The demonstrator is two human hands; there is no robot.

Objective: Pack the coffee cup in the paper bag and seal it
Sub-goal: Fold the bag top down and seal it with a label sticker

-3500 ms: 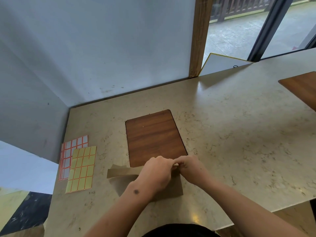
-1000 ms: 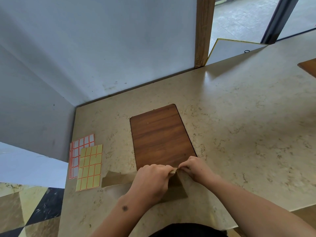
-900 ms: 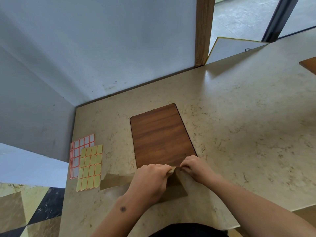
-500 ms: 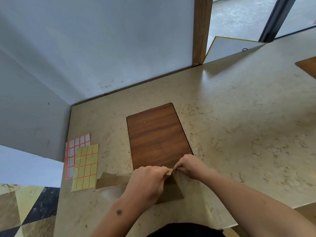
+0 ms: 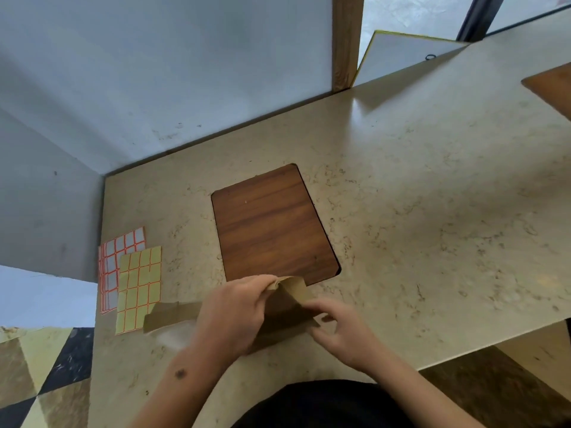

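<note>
Head view: paper bag [image 5: 173, 316] lies flat near the front edge of the worktop [image 5: 417, 211], long axis left to right, one end lifted. Left hand [image 5: 238, 310] pinches the raised flap; right hand [image 5: 340, 329] has curled fingers at the bag's edge. Sticker sheets [image 5: 136, 282] lie left; no legible writing.

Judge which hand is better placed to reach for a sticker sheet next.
Left. The left hand is nearer the sticker sheets at the counter's left side, though it grips the paper bag. The right hand is on the bag's far side.
</note>
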